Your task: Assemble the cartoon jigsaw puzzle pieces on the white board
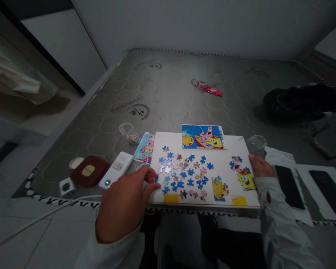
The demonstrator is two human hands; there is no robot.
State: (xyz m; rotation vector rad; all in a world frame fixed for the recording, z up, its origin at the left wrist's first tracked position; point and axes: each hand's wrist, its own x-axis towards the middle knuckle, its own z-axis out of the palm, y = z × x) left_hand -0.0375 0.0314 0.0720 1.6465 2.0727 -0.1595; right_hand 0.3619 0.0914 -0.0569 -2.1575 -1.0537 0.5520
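Note:
Loose jigsaw pieces [190, 182], mostly blue, are spread over a white board [168, 139]. My left hand [126, 196] is at the board's left edge, thumb and index finger closed around a small blue jigsaw piece [156, 178]. My right hand [261, 167] grips the board's right edge; its fingers are mostly hidden. Near it lie a joined section with a yellow cartoon face [245, 180] and another with a round yellow shape [220, 189]. A picture card [203, 137] of the cartoon scene lies across the board's far edge. Yellow patches [171, 198] mark the near edge.
Left of the board are a clear cup [129, 133] with small bits inside, a second picture card [145, 147], a white power bank [117, 170] and a brown case [89, 171]. Phones [289, 186] lie at right near a clear cup [257, 142] and black bag [305, 102]. A red packet [208, 88] lies farther back.

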